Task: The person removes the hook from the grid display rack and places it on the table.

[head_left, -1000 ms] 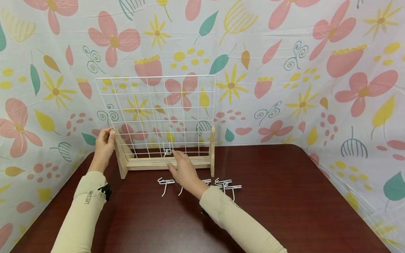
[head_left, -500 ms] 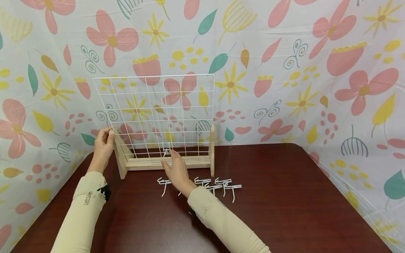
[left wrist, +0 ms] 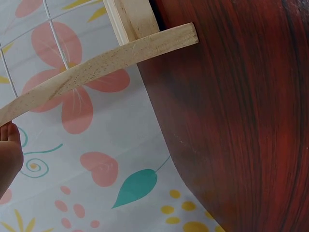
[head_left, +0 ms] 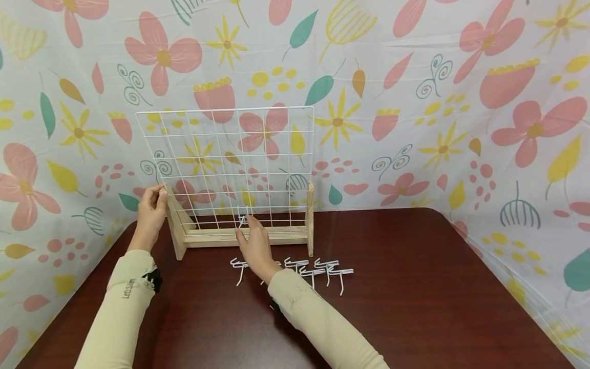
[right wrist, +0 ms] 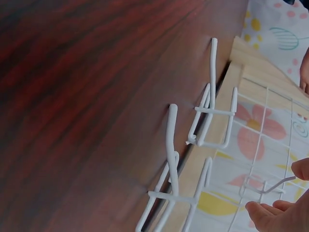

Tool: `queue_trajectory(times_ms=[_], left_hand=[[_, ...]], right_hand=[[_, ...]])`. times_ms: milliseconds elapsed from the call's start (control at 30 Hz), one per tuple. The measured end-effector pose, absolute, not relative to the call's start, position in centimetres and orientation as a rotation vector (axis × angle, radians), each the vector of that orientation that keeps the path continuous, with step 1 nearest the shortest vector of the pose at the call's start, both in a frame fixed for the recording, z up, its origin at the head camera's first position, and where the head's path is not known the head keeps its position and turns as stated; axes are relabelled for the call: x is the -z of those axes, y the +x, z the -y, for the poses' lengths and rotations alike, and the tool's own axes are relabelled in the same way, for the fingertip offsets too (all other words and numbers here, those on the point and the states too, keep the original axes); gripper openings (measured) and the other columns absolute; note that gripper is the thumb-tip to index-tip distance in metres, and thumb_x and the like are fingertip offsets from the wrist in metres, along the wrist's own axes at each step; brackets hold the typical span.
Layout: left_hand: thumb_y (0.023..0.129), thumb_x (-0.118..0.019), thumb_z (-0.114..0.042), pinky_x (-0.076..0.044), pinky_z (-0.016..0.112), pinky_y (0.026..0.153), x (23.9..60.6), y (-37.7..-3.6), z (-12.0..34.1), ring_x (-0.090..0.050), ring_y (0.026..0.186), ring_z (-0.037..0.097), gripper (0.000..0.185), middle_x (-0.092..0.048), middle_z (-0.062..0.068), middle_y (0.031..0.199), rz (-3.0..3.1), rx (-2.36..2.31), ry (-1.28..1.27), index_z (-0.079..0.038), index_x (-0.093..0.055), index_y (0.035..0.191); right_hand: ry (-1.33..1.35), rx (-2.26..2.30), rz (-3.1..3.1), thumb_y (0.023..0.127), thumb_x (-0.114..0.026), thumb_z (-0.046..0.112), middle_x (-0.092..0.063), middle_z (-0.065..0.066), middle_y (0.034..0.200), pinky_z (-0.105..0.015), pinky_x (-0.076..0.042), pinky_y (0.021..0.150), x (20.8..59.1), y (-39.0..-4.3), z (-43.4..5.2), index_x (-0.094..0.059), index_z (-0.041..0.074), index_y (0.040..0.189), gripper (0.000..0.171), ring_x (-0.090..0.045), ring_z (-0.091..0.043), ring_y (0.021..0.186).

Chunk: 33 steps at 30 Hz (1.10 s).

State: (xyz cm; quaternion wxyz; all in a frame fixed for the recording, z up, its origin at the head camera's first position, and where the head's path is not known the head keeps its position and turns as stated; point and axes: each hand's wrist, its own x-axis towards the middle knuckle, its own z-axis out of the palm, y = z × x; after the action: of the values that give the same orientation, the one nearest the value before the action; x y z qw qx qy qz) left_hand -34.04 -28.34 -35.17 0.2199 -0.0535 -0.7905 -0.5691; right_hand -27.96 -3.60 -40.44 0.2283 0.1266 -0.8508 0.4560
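Note:
A white wire grid panel (head_left: pixel 230 154) stands in a pale wooden stand (head_left: pixel 249 239). My left hand (head_left: pixel 152 210) grips the upper end of the stand's left side post (left wrist: pixel 96 70); in the left wrist view only part of that hand shows, at the left edge. A white wire hook (head_left: pixel 242 219) sits against the lower middle of the grid. My right hand (head_left: pixel 255 246) is at this hook. In the right wrist view its thumb and straight fingers (right wrist: pixel 263 212) are spread apart, with the hook's prong (right wrist: pixel 280 184) reaching between them.
Several more white wire hooks (head_left: pixel 341 271) lie on the dark red-brown table (head_left: pixel 415 287) in front of the stand, partly behind the right forearm. Two hooks (right wrist: pixel 212 111) show large in the right wrist view. A floral cloth (head_left: pixel 392 102) hangs close behind the grid.
My right hand has moved slightly left and down, its thumb now nearer the grid's lower edge. The hook on the grid and my left hand have stayed in place.

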Motion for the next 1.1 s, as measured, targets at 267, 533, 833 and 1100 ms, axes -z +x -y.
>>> queue_trajectory(times_ms=[267, 533, 833, 1100], left_hand=[[0.104, -0.037, -0.028, -0.038, 0.011, 0.082, 35.5, -33.9, 28.2, -0.043, 0.117, 0.006, 0.048, -0.040, 0.021, 0.144, 2.205, 1.600, -0.141, 0.003, -0.035, 0.141], [0.104, -0.038, -0.027, -0.037, 0.010, 0.090, 35.6, -34.0, 28.2, -0.042, 0.124, 0.010, 0.048, -0.040, 0.021, 0.145, 2.195, 1.601, -0.144, 0.004, -0.036, 0.140], [0.104, -0.038, -0.027, -0.036, 0.011, 0.094, 35.3, -34.0, 28.3, -0.039, 0.129, 0.015, 0.048, -0.038, 0.020, 0.147, 2.205, 1.604, -0.128, 0.003, -0.034, 0.141], [0.104, -0.038, -0.025, -0.036, 0.012, 0.094, 35.0, -34.0, 28.3, -0.040, 0.129, 0.015, 0.047, -0.039, 0.018, 0.146, 2.205, 1.596, -0.104, 0.003, -0.035, 0.142]], right_hand=[[0.318, -1.225, 2.326, 0.093, -0.063, 0.010, -0.055, -0.027, 0.129, -0.040, -0.043, 0.100, 41.3, -28.3, 4.0, -0.054, -0.011, 0.127, 0.041, -0.053, -0.035, 0.121], [0.309, -1.189, 2.327, 0.096, -0.060, 0.012, -0.055, -0.026, 0.129, -0.039, -0.044, 0.099, 41.3, -28.5, 4.4, -0.055, -0.010, 0.126, 0.038, -0.054, -0.035, 0.120], [0.325, -1.166, 2.279, 0.097, -0.055, 0.006, -0.059, -0.027, 0.123, -0.037, -0.047, 0.096, 41.0, -29.0, 4.4, -0.057, -0.012, 0.123, 0.031, -0.057, -0.034, 0.116], [0.319, -1.121, 2.278, 0.097, -0.053, 0.002, -0.069, -0.023, 0.098, -0.026, -0.055, 0.065, 40.5, -29.6, 4.2, -0.062, -0.010, 0.118, 0.026, -0.068, -0.022, 0.070]])
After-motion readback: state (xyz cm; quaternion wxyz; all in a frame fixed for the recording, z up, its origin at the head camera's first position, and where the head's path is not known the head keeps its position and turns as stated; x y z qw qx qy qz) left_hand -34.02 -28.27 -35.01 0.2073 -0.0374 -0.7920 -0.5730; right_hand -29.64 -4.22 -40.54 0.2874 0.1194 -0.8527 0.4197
